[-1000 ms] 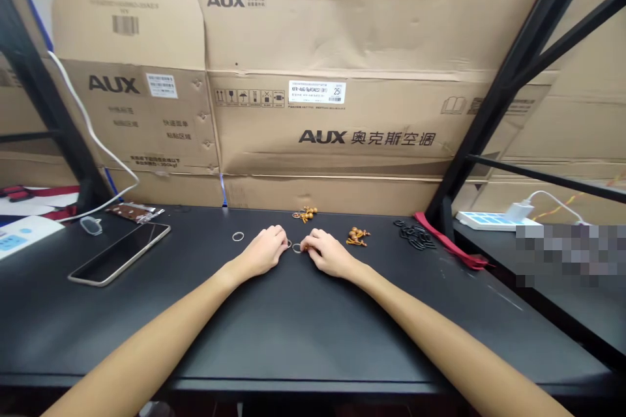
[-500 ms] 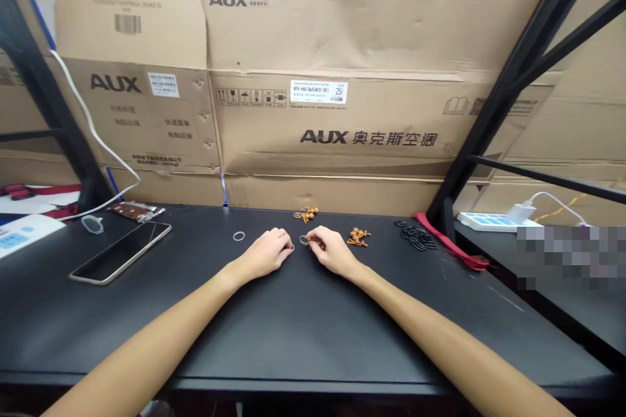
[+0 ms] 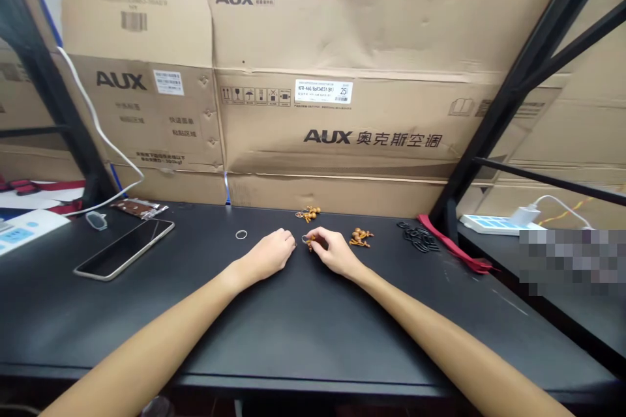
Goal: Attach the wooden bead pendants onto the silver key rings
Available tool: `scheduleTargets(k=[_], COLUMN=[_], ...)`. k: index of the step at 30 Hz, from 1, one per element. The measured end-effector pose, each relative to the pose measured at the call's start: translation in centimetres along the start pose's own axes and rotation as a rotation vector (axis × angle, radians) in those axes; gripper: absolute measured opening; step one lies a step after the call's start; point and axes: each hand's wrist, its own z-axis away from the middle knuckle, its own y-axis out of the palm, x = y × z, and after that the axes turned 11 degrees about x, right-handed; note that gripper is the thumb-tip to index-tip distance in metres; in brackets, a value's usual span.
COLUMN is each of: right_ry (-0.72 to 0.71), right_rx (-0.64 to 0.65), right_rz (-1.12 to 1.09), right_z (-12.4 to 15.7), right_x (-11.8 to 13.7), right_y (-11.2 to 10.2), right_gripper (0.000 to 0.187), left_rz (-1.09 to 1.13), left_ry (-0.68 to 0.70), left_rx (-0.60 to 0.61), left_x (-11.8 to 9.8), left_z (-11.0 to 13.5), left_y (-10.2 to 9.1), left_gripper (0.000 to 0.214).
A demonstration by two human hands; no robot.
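Note:
My right hand [image 3: 336, 251] is closed in a pinch on a metal key ring [image 3: 304, 239] that has a small brown wooden-looking charm [image 3: 312, 245] at it, partly hidden by the fingers. Just left of it, my left hand [image 3: 274, 253] rests low over the table, fingers curled together; whatever they hold is hidden. A gap separates the two hands. Left of my left hand lies a loose silver ring [image 3: 241, 238]. Beyond the hands is a small group of ringed brown charms [image 3: 310, 215]. A pile of similar brown charms [image 3: 360, 238] lies right of my right hand.
Black loops or cords [image 3: 419, 238] lie in a heap at the right, beside a red strap [image 3: 454, 249]. A phone [image 3: 124, 251] and a small packet [image 3: 139, 208] are at the left. Cardboard [image 3: 381, 104] walls off the back of the black table [image 3: 293, 339]; power strips stand at both sides.
The view has shifted slightly. The brown charm at my right fingertips shows more clearly and hangs lower. Both hands stay in nearly the same place.

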Motion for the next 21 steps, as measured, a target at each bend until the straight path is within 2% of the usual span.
scheduleTargets(k=[11,16,21], right_ry=[-0.018,-0.011,-0.001], right_rx=[0.05,0.053,0.029], right_rz=[-0.129,-0.172,-0.155], right_z=[0.07,-0.01,-0.04], right_x=[0.59,0.2,0.24], right_y=[-0.14,0.01,0.0], right_gripper=[0.017,0.019,0.012], left_rz=[0.437,0.479,0.535], left_ry=[-0.099,-0.096,-0.109], left_rx=[-0.156,-0.175,-0.171], left_x=[0.14,0.09,-0.1], left_z=[-0.4,-0.5,-0.54], left_y=[0.83,0.76,0.49], left_gripper=[0.021,0.021,0.022])
